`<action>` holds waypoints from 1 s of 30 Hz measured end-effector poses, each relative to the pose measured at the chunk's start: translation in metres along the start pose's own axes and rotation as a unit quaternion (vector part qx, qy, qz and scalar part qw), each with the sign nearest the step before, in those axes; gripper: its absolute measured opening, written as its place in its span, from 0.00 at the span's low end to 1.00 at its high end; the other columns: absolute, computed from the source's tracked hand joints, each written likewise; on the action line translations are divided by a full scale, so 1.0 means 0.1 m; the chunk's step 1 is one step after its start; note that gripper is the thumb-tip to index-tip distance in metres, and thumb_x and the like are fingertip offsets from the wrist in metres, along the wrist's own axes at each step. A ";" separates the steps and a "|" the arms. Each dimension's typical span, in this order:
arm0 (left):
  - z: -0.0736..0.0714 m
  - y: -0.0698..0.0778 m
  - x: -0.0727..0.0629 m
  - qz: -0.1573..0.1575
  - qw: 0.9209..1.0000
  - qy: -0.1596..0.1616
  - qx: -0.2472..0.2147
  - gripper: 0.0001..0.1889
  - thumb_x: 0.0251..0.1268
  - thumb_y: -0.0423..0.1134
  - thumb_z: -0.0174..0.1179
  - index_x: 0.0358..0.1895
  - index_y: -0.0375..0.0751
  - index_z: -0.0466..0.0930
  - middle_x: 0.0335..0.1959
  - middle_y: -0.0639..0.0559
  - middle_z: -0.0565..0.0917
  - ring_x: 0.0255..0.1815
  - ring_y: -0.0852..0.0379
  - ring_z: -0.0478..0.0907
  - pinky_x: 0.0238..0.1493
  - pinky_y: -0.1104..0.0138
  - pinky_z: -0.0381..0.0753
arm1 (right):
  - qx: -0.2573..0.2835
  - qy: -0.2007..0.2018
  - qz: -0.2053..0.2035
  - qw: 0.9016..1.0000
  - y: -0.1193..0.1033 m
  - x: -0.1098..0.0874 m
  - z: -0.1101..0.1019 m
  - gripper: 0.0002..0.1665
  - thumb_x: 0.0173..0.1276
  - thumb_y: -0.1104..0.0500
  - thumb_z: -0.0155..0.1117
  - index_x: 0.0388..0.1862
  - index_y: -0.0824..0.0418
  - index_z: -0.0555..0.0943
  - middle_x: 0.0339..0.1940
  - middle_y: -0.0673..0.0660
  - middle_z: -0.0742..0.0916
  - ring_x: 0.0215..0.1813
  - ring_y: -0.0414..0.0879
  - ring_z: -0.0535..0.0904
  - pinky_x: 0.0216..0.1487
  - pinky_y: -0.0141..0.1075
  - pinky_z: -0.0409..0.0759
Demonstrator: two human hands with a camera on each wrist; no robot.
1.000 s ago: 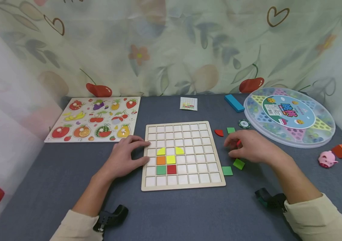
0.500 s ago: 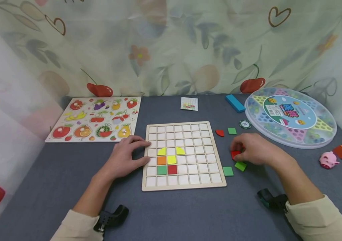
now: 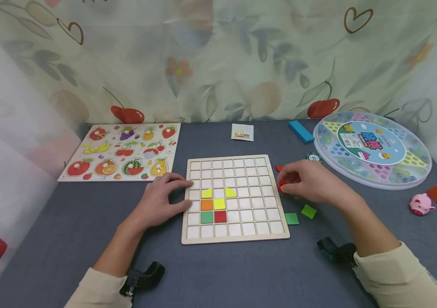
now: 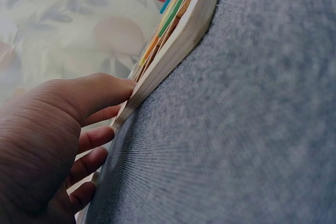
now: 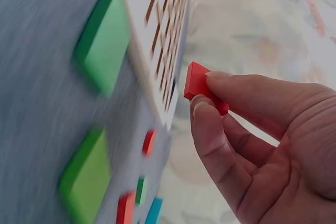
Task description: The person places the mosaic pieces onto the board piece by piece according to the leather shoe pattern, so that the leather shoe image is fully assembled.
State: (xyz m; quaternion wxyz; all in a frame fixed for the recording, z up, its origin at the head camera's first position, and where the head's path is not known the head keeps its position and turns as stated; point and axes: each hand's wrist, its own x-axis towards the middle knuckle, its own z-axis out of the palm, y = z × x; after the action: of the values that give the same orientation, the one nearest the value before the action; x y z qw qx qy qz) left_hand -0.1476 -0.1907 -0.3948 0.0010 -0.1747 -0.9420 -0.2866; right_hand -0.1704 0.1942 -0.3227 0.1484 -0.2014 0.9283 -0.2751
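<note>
Right hand [image 3: 304, 182]: thumb and forefinger pinch a red tile [image 5: 197, 81] near one end; remaining fingers folded in behind, partly hidden

Red tile: by the board's [image 3: 234, 230] right edge in head view, one corner sticking out past the fingertips; height over the table [image 3: 249, 273] cannot be told

Left hand [image 3: 158, 199]: thumb and forefinger spread, tips touching the board's left edge; no tile in that hand. Probably steadies the board

Handling (judged): tile small, thin, stiff, light; hard smooth faces may let it twist or slip in a two-finger pinch. Not fragile by the look of it. Best hold: opposite edges, or both flat faces near one end, with a corner left free. Board looks stiff and light enough to slide if bumped; hold by the frame

Edges: raised dividers between the board's cells could catch a tile brought in low or tilted. Just off the board's right edge lie a green tile [image 3: 292, 218] near the lower corner, a light green tile [image 3: 308, 211] farther out, and a red quarter-piece [image 3: 278, 168] higher up, partly hidden by the hand

Room: bare cells fill the board's right half; widest passage for a wrist is judged to be on its near side
</note>
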 end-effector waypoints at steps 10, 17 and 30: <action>0.00 0.00 0.01 0.000 1.000 0.002 -0.001 0.27 0.64 0.47 0.70 0.67 0.49 0.82 0.65 0.43 0.76 0.66 0.43 0.70 0.69 0.38 0.61 | 0.038 -0.024 -0.043 0.998 -0.40 0.18 0.27 0.06 0.67 0.64 0.70 0.42 0.59 0.86 0.31 0.51 0.87 0.32 0.43 0.80 0.37 0.38 0.79; -0.01 0.00 0.01 0.000 1.000 0.003 -0.002 0.27 0.64 0.47 0.70 0.67 0.49 0.82 0.65 0.42 0.76 0.66 0.42 0.70 0.69 0.38 0.60 | 0.056 -0.077 -0.054 0.994 -0.61 0.30 0.50 0.05 0.66 0.66 0.71 0.33 0.57 0.84 0.25 0.49 0.85 0.28 0.43 0.80 0.37 0.38 0.80; -0.01 -0.01 -0.01 0.007 1.000 0.000 0.002 0.27 0.64 0.47 0.70 0.66 0.49 0.82 0.64 0.42 0.76 0.66 0.42 0.71 0.68 0.38 0.62 | 0.001 -0.101 -0.063 0.993 -0.74 0.40 0.67 0.06 0.64 0.67 0.71 0.32 0.56 0.87 0.27 0.48 0.83 0.33 0.43 0.76 0.37 0.35 0.76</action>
State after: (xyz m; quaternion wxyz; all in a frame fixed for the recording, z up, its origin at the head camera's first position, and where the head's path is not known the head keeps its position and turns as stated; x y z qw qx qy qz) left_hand -0.1474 -0.1919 -0.3946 0.0036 -0.1815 -0.9414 -0.2844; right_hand -0.1576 0.0890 -0.3407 0.2242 -0.2860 0.8937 -0.2631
